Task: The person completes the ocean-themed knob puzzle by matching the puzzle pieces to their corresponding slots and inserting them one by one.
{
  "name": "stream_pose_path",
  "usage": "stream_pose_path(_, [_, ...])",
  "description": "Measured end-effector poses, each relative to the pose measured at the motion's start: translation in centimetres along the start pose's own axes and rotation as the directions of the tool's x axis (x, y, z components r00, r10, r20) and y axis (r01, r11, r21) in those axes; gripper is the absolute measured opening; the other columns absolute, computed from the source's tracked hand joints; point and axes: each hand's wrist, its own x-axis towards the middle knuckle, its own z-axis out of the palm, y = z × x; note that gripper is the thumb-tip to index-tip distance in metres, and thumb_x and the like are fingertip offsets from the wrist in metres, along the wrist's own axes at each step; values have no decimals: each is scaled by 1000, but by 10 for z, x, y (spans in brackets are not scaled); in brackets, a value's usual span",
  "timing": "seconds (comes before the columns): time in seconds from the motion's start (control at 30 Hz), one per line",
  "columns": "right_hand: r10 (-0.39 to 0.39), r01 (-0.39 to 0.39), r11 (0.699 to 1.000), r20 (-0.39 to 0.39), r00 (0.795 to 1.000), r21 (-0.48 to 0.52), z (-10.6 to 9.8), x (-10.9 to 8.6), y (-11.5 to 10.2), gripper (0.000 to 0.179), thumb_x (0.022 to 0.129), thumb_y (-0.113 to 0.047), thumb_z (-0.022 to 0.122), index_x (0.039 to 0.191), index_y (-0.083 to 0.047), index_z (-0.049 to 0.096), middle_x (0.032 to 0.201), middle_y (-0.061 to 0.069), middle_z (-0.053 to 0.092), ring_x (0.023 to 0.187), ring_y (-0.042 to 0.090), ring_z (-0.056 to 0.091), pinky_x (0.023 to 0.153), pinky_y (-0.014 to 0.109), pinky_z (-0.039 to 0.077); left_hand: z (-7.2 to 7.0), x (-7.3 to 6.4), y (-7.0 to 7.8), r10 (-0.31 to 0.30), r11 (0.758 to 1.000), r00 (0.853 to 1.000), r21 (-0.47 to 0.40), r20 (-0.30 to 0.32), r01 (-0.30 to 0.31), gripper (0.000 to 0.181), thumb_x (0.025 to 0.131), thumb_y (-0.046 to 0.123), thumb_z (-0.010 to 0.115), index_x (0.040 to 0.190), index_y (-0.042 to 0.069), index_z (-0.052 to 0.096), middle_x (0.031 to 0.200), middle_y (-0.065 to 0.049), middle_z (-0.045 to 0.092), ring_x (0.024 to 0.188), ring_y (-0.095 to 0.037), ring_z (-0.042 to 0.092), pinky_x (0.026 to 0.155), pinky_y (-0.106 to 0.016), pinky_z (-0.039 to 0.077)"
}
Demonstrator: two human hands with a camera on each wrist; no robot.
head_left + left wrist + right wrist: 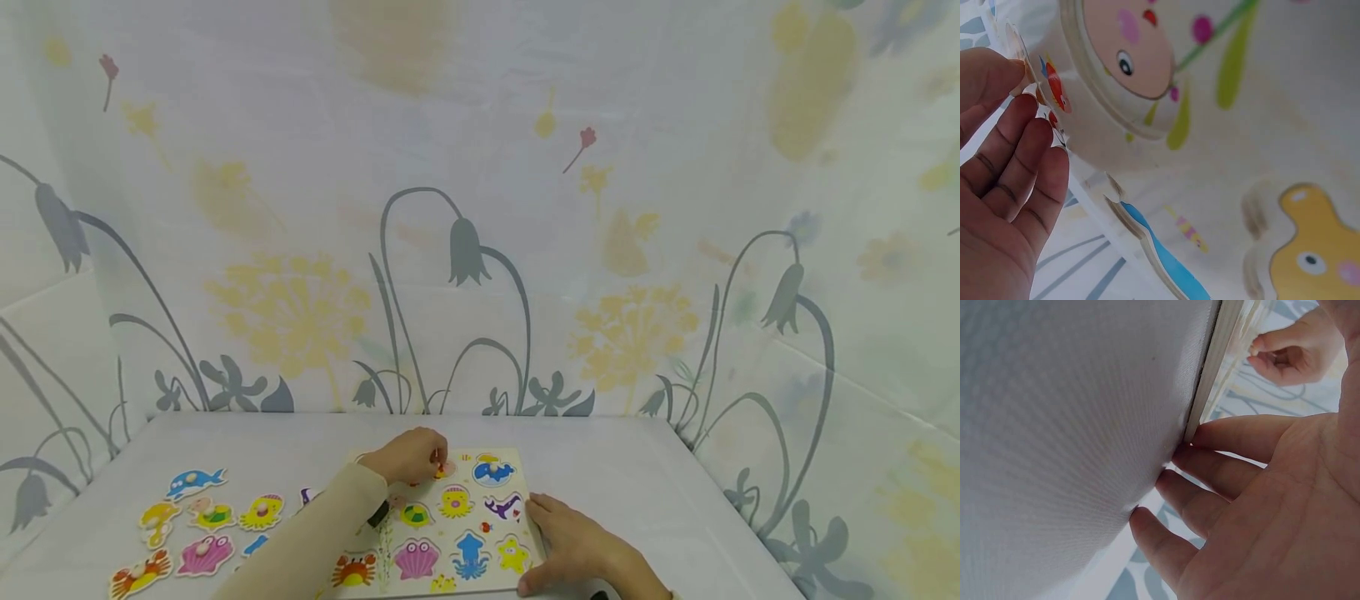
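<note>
A pale puzzle board (pixel 491 583) with sea-animal shapes lies on the table. At its far edge my left hand (pixel 408 458) pinches a small pinkish puzzle piece (pixel 446 470) between thumb and fingers. The left wrist view shows this piece nearly edge-on, close to the board, its picture mostly hidden. My right hand (pixel 573 546) rests at the board's right side, thumb by the near corner. In the right wrist view its extended fingers (pixel 1191 497) touch the table, one against the board's side. A blue whale shape (pixel 492 472) shows in the board's far right corner.
Several loose knobbed pieces lie left of the board: a blue dolphin-like piece (pixel 195 482), turtle (pixel 213 514), yellow octopus (pixel 262 512), pink shell (pixel 205 556) and crab (pixel 140 573). My left forearm (pixel 318 533) hides others. A patterned curtain (pixel 480 350) hangs behind the table.
</note>
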Motion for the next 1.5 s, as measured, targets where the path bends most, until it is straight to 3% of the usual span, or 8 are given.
stream_pose_path(0.33, [6,-6,1000,-6,1000,0,0,0,-1,109,54,-63,80,142,-8,44,147,11,39,135,34,34,105,57,28,-7,-15,-2,62,995,997,87,-49,-57,11,85,18,68,94,14,63,80,3,52,75,-14,47,68,-31,43])
stream_pose_path(0.6, [19,-19,1000,-19,1000,-1,2,-1,0,110,53,-63,81,141,-9,44,147,11,39,135,35,35,104,57,30,-17,-41,-7,71,987,994,151,-84,-58,18,85,23,70,99,14,63,81,4,50,71,-14,46,67,-34,43])
stream_pose_path(0.83, [19,-19,1000,-20,1000,6,3,0,0,110,52,-63,81,141,-8,45,147,11,40,135,35,35,103,58,30,-29,-66,-17,133,972,985,210,-112,-107,17,85,22,69,98,12,64,82,3,53,71,-12,47,66,-34,44])
stream_pose_path(1.27, [27,-27,1000,-14,1000,-1,3,1,-1,111,53,-65,80,142,-10,43,148,9,38,135,34,34,104,58,29,-52,-112,-48,84,975,984,218,-156,-48,17,83,22,72,96,14,64,83,4,55,72,-13,50,66,-38,45])
stream_pose_path(1.5, [28,-28,1000,-1,1000,15,2,0,0,110,54,-64,81,142,-9,44,148,10,38,136,35,33,104,58,28,-63,-130,-67,7,969,986,243,-167,35,19,81,24,73,95,16,63,82,6,52,70,-13,47,66,-36,44])
